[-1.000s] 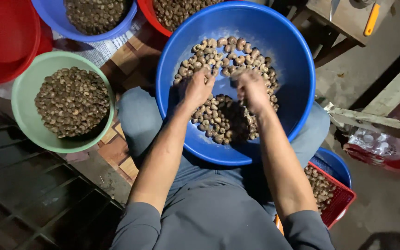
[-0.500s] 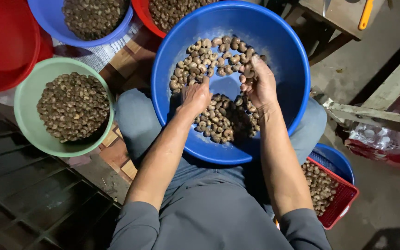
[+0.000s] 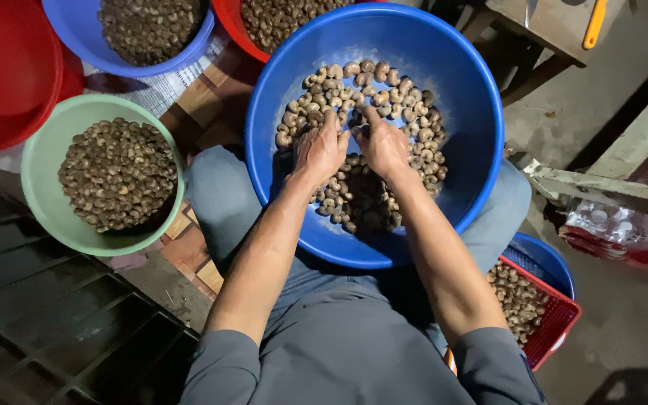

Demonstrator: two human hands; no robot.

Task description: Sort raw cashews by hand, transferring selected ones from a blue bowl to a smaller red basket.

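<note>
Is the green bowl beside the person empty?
No, the green bowl is filled with a heap of small brownish nuts, much like those in the big blue basin under both hands.

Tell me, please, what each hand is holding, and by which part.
It cannot be told. The left hand and right hand rest palm-down on the nuts in the blue basin; no grasp shows.

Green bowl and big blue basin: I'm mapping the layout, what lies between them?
In the head view, the person's knee lies between green bowl and blue basin.
</note>
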